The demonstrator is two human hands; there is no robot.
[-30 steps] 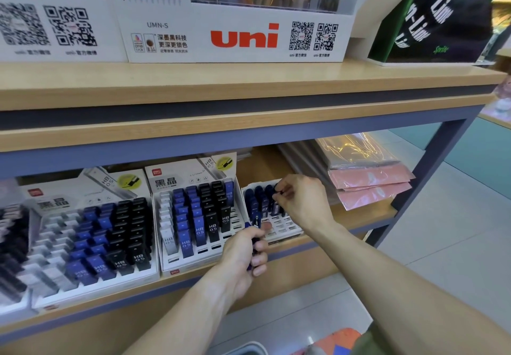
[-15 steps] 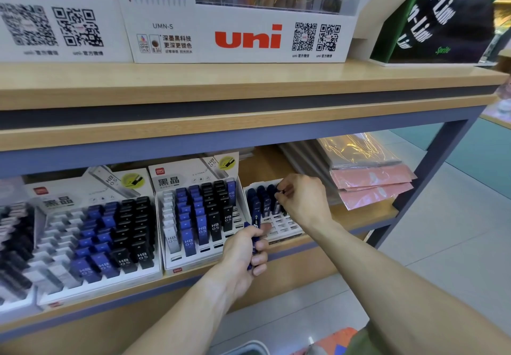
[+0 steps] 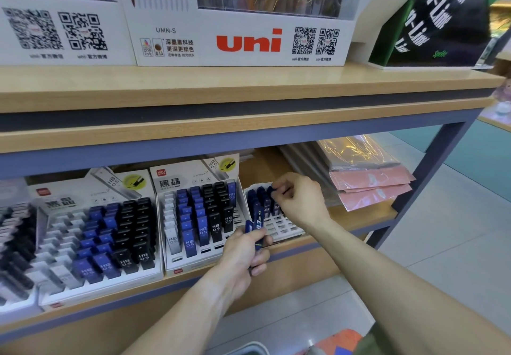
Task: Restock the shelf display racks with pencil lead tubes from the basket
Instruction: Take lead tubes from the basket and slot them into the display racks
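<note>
Right hand: I see my right hand [image 3: 300, 201] reaching over the back rows of the small white rack [image 3: 279, 224], fingertips pinching the cap of a dark blue lead tube [image 3: 273, 190] that stands in a back slot.
Left hand: my left hand [image 3: 244, 255] is curled round a bunch of dark blue lead tubes [image 3: 255, 227], held just in front of the small rack's left front corner; how many it holds I cannot tell.
Small white rack: it sits on the lower shelf [image 3: 359, 220], right of the other racks; dark blue tubes fill its back rows, and the front grid cells on the right are open.
Middle rack: a white rack with a header card [image 3: 193, 180] stands just left of the small one, holding white, blue and black tubes marked HB 0.5 in columns.
Left rack: a wider rack of the same kind [image 3: 91, 241] lies further left, with blue and black tubes and several bare slots on its left side.
Far left: another rack [image 3: 13, 246] is cut by the frame edge and blurred.
Upper shelf: white uni pen display boxes [image 3: 243, 42] stand on the wooden board above.
Right of the racks: pink packets in clear wrap [image 3: 370, 186] are stacked on the lower shelf.
Basket: a pale rim [image 3: 249, 349] shows at the bottom edge; I cannot tell whether it is the basket.
</note>
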